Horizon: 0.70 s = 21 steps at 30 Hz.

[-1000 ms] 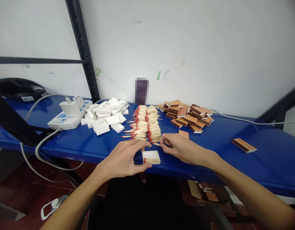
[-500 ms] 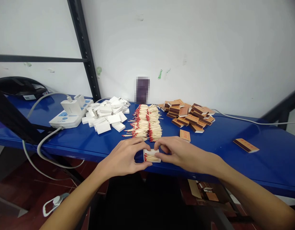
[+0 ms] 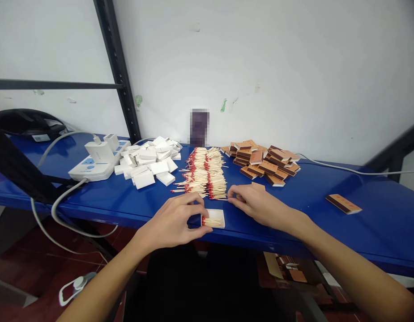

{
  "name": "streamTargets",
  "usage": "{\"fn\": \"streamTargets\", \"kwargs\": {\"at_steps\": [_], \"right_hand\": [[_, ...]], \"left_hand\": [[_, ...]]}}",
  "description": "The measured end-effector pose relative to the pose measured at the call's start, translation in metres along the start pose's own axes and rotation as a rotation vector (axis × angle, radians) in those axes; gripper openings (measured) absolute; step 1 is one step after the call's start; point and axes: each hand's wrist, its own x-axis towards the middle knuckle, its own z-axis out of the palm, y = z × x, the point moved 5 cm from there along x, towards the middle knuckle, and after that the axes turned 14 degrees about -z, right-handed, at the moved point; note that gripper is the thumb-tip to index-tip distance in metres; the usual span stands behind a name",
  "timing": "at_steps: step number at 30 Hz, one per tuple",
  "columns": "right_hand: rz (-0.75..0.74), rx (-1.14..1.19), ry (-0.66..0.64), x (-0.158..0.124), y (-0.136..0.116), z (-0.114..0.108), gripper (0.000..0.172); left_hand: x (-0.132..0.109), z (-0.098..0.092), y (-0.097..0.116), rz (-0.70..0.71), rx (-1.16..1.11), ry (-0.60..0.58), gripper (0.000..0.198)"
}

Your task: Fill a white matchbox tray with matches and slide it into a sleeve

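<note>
My left hand (image 3: 181, 219) grips the left end of a small white tray (image 3: 216, 213) at the front edge of the blue table. Several red-tipped matches (image 3: 212, 222) lie along the tray's near side, heads to the left. My right hand (image 3: 249, 200) is closed, its thumb and finger pinched at the front right corner of the big match pile (image 3: 210, 172). A match end seems to meet those fingertips. Part of an orange matchbox sleeve (image 3: 258, 184) shows behind my right hand.
White trays (image 3: 149, 156) are heaped at the left, beside a power strip (image 3: 92, 167) with cables. Orange matchbox sleeves (image 3: 263, 161) are piled at the right, and one lone sleeve (image 3: 343, 203) lies farther right. A dark shelf post (image 3: 121, 67) stands behind.
My right hand has left the white tray and moved up and right to the match pile. My left hand stays on the tray.
</note>
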Motion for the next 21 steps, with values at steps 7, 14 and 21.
{"fn": "streamTargets", "kwargs": {"at_steps": [7, 14, 21], "right_hand": [[-0.021, 0.024, 0.011, 0.0034, -0.0117, 0.0003, 0.015], [-0.044, 0.023, 0.032, 0.0065, -0.0095, 0.0034, 0.020], [-0.017, 0.072, -0.049, 0.0011, -0.0092, 0.0063, 0.018]], "left_hand": [[-0.0008, -0.0003, -0.0002, 0.002, 0.008, -0.003, 0.018], [-0.0008, 0.0000, 0.0011, 0.004, 0.014, -0.007, 0.019], [-0.0009, -0.0004, 0.0008, -0.003, 0.011, -0.011, 0.020]]}}
